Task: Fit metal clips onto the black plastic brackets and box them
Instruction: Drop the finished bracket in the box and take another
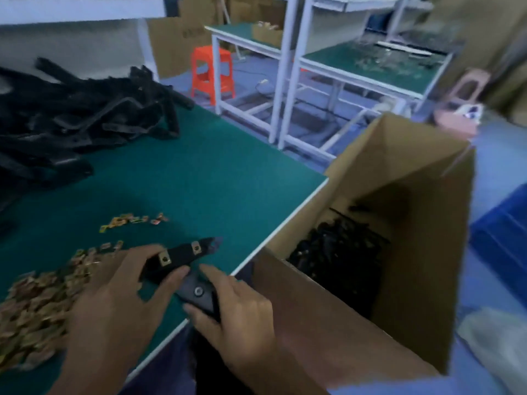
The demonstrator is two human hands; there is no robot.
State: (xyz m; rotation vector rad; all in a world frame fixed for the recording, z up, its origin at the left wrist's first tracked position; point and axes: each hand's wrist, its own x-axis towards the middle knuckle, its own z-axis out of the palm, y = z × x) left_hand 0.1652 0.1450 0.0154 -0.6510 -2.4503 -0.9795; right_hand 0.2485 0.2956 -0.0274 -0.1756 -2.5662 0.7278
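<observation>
Cardboard box (413, 166) part-filled; its near flap could snag incoming part. Unclipped bracket pile (85, 118) far left of box. Bracket (180, 256) just left of box, left hand (114, 295) and right hand (245, 317) both grasping it. Two fitted clips (164, 260) could pop off in drop if half-seated.

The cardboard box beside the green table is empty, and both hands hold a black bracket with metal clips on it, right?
No. The head view shows the cardboard box is not empty: black brackets lie piled inside. It does stand beside the green table, and the left hand and right hand both hold a black bracket with metal clips.
</observation>
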